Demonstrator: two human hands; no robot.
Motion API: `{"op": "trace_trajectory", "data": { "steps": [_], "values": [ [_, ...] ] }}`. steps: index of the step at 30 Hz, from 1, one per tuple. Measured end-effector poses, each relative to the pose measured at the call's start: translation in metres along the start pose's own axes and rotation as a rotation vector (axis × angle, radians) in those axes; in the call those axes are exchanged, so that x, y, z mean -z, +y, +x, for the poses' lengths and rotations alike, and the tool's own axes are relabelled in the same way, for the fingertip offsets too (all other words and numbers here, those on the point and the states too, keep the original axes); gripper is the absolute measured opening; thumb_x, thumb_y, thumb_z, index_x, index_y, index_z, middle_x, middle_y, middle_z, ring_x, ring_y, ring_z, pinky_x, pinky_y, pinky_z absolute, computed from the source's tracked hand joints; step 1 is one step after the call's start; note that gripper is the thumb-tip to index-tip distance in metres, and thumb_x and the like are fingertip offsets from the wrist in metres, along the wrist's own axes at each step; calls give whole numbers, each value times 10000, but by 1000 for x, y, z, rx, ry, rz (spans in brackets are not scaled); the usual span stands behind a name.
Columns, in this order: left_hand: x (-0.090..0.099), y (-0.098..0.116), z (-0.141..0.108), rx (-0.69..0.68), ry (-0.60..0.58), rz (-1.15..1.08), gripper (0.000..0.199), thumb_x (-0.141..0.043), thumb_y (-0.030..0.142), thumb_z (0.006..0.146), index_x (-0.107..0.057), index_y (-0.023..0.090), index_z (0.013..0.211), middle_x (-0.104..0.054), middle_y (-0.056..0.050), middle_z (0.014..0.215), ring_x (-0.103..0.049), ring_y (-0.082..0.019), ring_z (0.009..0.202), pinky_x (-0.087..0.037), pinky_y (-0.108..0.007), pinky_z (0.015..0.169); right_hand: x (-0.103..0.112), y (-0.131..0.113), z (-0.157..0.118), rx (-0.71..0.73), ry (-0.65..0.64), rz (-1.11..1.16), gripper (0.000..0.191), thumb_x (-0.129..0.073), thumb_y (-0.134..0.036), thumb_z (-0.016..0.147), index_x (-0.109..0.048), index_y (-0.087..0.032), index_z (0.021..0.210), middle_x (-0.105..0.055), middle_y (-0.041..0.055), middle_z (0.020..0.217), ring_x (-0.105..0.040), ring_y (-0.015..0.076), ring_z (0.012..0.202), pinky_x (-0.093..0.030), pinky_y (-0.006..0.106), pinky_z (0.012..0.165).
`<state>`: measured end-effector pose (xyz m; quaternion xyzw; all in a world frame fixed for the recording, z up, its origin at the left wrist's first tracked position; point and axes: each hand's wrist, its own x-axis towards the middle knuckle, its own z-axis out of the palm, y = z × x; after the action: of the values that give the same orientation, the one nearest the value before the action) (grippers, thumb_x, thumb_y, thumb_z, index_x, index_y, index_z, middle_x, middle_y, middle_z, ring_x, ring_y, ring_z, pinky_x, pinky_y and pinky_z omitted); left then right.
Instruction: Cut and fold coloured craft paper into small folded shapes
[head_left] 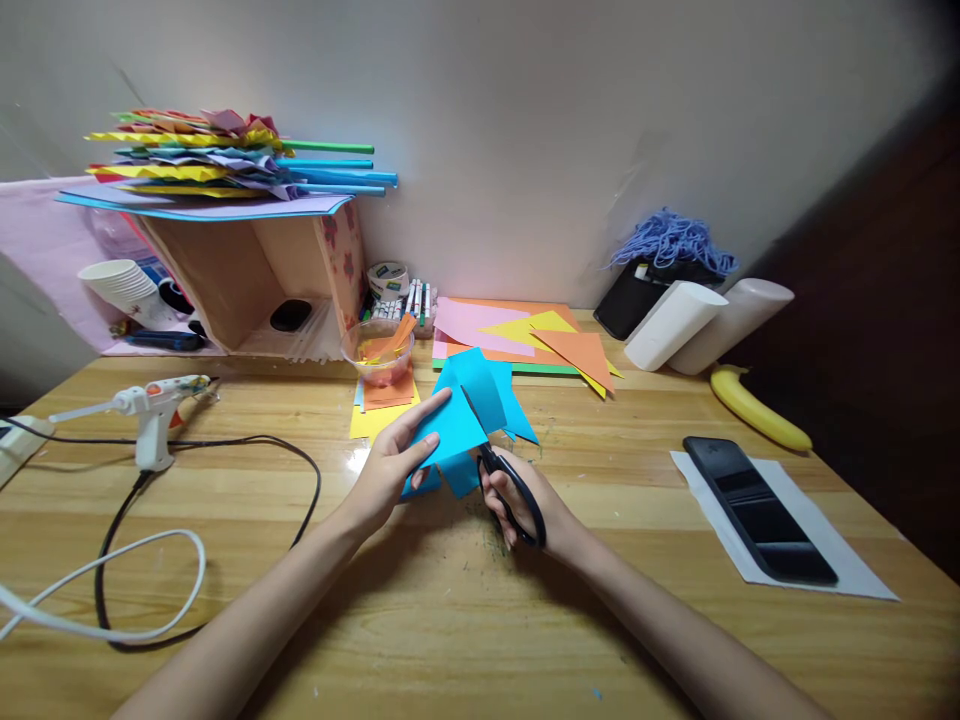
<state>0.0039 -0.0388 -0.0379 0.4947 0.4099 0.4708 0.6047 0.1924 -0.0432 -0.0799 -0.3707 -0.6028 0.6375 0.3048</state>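
My left hand (394, 455) pinches a sheet of blue paper (456, 425) between thumb and fingers, a little above the table. Black-handled scissors (534, 515) sit in my right hand (540, 500), fingers wrapped through the loops. Their blades reach into the sheet from its near right side, and a cut strip bends away to the right. More blue paper pieces (519, 410) lie on the table behind and below the held sheet. Just beyond my left hand, yellow and orange paper squares (364, 422) lie under a clear plastic bowl (352, 355) with orange and yellow strips in it.
A white glue gun (154, 410) with cables stands at the left. Paper flowers (202, 160) top a cardboard box (262, 260). Coloured sheets (487, 325) lie near the wall. To the right are white rolls (675, 325), a banana (757, 410) and a phone (757, 510) on white paper.
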Motion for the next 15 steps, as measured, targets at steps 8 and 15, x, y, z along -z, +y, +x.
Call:
{"op": "trace_trajectory", "data": {
  "steps": [8,15],
  "values": [
    [-4,2,-2,45,-11,-49,513,-595,306,760,-472,260,1255,-592,-43,961,-295,-6,428,-242,-167,375,-1,-6,1,-2,-9,12,601,-345,-775,663,-389,-187,777,-404,-78,521,-405,47,301,-366,175,298],
    [-4,3,-2,68,-20,-65,536,-607,310,748,-469,246,1262,-597,-37,929,-293,-7,432,-235,-169,378,-2,-15,1,-39,41,8,571,-421,-757,643,-359,-197,731,-357,-99,488,-388,44,299,-358,159,283]
  ]
}}
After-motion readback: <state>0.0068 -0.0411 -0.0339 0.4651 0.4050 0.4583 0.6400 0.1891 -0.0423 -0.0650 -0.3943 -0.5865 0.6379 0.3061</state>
